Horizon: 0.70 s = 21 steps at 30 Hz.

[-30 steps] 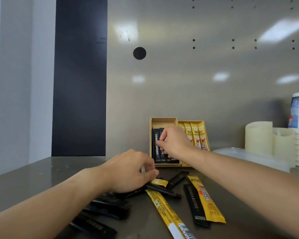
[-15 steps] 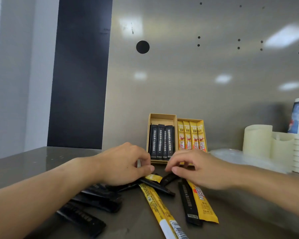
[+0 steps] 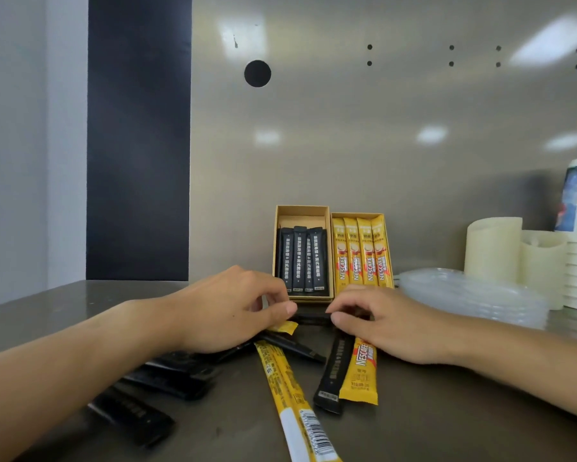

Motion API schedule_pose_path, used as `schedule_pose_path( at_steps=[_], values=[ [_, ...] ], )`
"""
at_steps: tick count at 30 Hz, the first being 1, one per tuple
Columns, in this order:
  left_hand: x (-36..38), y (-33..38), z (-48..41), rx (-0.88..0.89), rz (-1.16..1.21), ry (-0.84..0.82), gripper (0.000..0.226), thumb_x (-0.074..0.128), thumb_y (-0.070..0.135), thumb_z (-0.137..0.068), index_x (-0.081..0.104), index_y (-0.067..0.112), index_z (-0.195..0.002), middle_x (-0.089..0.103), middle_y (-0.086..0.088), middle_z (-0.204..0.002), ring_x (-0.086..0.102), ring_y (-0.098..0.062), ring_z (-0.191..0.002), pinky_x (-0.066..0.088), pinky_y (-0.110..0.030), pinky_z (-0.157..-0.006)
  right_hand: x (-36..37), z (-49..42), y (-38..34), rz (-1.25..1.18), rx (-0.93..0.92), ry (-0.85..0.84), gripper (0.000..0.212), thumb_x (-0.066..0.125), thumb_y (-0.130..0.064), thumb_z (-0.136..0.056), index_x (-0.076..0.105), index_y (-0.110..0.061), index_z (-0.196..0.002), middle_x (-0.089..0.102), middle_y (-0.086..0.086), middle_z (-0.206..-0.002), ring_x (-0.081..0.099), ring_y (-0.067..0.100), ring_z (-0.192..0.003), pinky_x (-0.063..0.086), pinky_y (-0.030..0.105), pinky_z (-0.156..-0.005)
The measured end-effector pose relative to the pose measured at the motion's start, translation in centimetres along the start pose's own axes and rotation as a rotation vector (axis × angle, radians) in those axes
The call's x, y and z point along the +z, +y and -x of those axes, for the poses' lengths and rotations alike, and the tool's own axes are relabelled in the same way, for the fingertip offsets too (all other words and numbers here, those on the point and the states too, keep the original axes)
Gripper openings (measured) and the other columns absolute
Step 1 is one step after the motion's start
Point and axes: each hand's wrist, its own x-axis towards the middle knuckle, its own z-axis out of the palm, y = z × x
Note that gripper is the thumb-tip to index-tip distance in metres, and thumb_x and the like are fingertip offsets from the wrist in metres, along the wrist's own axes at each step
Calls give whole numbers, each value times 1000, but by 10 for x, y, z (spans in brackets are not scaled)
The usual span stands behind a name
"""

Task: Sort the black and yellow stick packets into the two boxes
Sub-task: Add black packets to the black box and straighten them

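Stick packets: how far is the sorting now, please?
Done: the left box holds black packets, the right box four yellow packets. In hand: the left hand and right hand seem to pinch one held packet, black, just before the boxes. Left: a black pile, a lone black packet and three loose yellow ones on the counter.

Left box [image 3: 302, 215] beside right box [image 3: 355, 215], behind loose packets [image 3: 335, 371] on counter [image 3: 447, 411].
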Motion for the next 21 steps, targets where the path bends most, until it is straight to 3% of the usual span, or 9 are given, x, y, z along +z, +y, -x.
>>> schedule_pose_path(
  at_steps=[4, 8, 11, 13, 17, 21],
  values=[
    [0, 1, -1, -4, 30, 6, 29, 47, 58, -97, 66, 38, -106, 67, 19, -98, 63, -3, -94, 56, -34, -85, 0, 3, -5, 1, -25, 109, 19, 47, -31, -106, 61, -32, -94, 63, -13, -92, 57, -1, -86, 46, 18, -75],
    [0, 2, -2, 7, 66, 76, 21, 47, 47, -101, 63, 33, -100, 65, 17, -87, 61, 0, -86, 51, -23, -74, -3, 5, -14, -164, -37, 201, 21, 46, -32, -106, 60, -31, -91, 69, -14, -85, 62, 6, -72, 50, 17, -61],
    [-4, 1, -1, -13, 155, 136, 21, 46, 40, -104, 64, 30, -98, 70, 17, -83, 65, -2, -85, 48, -15, -67, -3, 8, -22, -217, -57, 170, 17, 48, -33, -105, 62, -27, -96, 71, -13, -90, 66, 2, -86, 55, 22, -80],
    [-7, 0, -1, -33, 213, 162, 23, 45, 35, -105, 65, 28, -97, 68, 31, -81, 65, -4, -83, 47, -11, -67, -1, 11, -26, -237, -68, 125, 13, 50, -31, -104, 62, -27, -101, 73, -13, -97, 68, 5, -96, 55, 30, -91],
    [-5, -2, -2, -38, 278, 186, 23, 45, 28, -106, 66, 24, -96, 69, 28, -81, 67, -12, -81, 46, -14, -68, 2, 12, -29, -217, -82, 83, 8, 52, -33, -104, 58, -32, -109, 72, -17, -102, 68, 15, -96, 56, 44, -89],
    [-4, 1, -2, -52, 327, 218, 23, 46, 29, -105, 66, 26, -93, 70, 23, -82, 68, -12, -79, 50, -20, -72, 2, 13, -29, -216, -62, 88, 12, 56, -37, -101, 58, -34, -113, 71, -14, -104, 67, 9, -99, 57, 41, -88]
  ],
)
